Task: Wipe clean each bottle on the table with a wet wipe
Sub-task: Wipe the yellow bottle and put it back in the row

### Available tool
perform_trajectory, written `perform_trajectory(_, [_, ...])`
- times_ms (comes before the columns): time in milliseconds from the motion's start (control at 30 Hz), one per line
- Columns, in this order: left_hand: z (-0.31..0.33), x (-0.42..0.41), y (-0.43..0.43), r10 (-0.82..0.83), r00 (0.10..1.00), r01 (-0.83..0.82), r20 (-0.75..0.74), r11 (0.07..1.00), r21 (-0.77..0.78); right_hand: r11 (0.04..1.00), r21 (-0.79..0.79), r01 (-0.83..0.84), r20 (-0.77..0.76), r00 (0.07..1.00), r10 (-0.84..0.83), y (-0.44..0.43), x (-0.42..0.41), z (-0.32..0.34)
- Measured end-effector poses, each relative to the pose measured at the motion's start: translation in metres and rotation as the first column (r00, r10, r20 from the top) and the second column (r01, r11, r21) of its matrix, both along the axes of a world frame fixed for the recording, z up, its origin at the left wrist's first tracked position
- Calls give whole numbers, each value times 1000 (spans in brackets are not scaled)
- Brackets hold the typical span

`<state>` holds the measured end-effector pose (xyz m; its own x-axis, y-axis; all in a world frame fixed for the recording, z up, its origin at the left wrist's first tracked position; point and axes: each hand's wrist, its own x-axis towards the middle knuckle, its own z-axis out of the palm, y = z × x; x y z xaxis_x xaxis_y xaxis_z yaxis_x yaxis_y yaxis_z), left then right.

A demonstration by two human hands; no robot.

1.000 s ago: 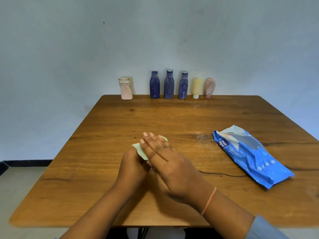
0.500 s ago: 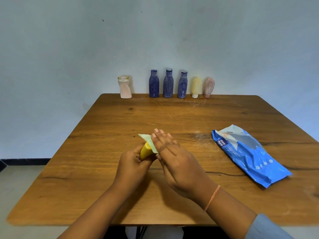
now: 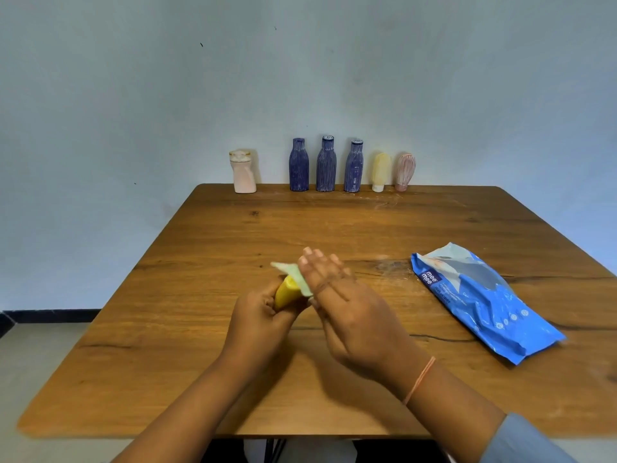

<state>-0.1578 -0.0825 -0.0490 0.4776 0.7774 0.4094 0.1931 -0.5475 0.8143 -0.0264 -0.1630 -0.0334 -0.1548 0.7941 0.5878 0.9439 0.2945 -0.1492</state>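
Back edge of the brown wooden surface (image 3: pixel 160 345), left to right: a squat pale pink bottle with a cream cap (image 3: pixel 243 172) is standing apart from the rest. Three tall dark blue striped bottles (image 3: pixel 326 165) are standing upright in a close row. Just beside them a pale yellow tube bottle (image 3: pixel 380 172) and a pink ribbed bottle (image 3: pixel 405 171) are standing cap-down. All six are sitting against the pale wall, well apart from the hands.

Near centre, left to right: the left hand (image 3: pixel 260 319) is gripping a yellow plastic bottle (image 3: pixel 286 291), fingers curled tight round its lower part. Only the upper part is showing, tilted up and away from the person. A pale green wet wipe (image 3: pixel 290 274) is lying over the top end of that bottle. The right hand (image 3: pixel 347 309) is pressing the wipe against the bottle, fingers straight and close together. The thumb is hidden, so whether it is pinching the wipe cannot be told. A thin orange thread (image 3: pixel 420 379) is circling the right wrist, and a grey-blue sleeve (image 3: pixel 524 442) is showing at the lower right corner.

Right side: a blue plastic wet-wipe pack (image 3: pixel 484 302), printed "mee mee", is lying flat on the surface, well apart from both hands and running diagonally toward the near right edge.
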Motion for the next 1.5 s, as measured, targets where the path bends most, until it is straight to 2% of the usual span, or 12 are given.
perform_trajectory(133, [15, 5, 5, -47, 995, 57, 89, 993, -107, 997, -72, 22, -318, 947, -44, 3, 19, 5])
perform_trajectory(267, [21, 8, 12, -107, 987, 137, 119, 948, -286, 997, -69, 21, -829, 555, -69, 12, 18, 4])
perform_trajectory(367, [14, 7, 10, -113, 975, 183, 192, 898, -400, 1000, -22, -1, -946, 322, -20, 17, 14, 13])
perform_trajectory(533, [16, 16, -3, -101, 880, 388, 465, 718, -578, 989, -63, -132, -826, 564, 23, 28, -17, 12])
perform_trajectory(733, [34, 10, 21, 228, 713, 471, 664, 545, -693, 990, -101, -95, -616, 787, 13, 18, -22, -15])
perform_trajectory(833, [32, 13, 23, 311, 689, 489, 654, 467, -737, 997, -64, -29, -744, 667, -28, 18, -24, -22])
perform_trajectory(933, [32, 19, 17, 341, 675, 484, 654, 464, -742, 991, -130, -21, -926, 361, -114, 21, -24, -18])
perform_trajectory(1033, [25, 22, 16, 281, 850, 165, 446, 662, -731, 953, -260, -157, -965, 8, -262, 22, -20, -12])
perform_trajectory(1100, [18, 15, 19, 292, 949, -186, 119, 823, -537, 940, -329, -85, -944, 68, -324, 22, -15, -10])
perform_trajectory(1167, [14, 5, 25, 338, 936, -352, -100, 904, -243, 926, -376, 38, -888, 271, -371, 22, -10, -10])
perform_trajectory(1333, [18, -5, 20, 164, 721, 84, -673, 944, 320, 932, -324, 166, -797, 483, -363, 28, -2, -3])
perform_trajectory(1500, [23, 2, 10, 4, 870, 98, -492, 978, 182, 977, -171, 129, -940, 275, -201, 27, -8, 1])
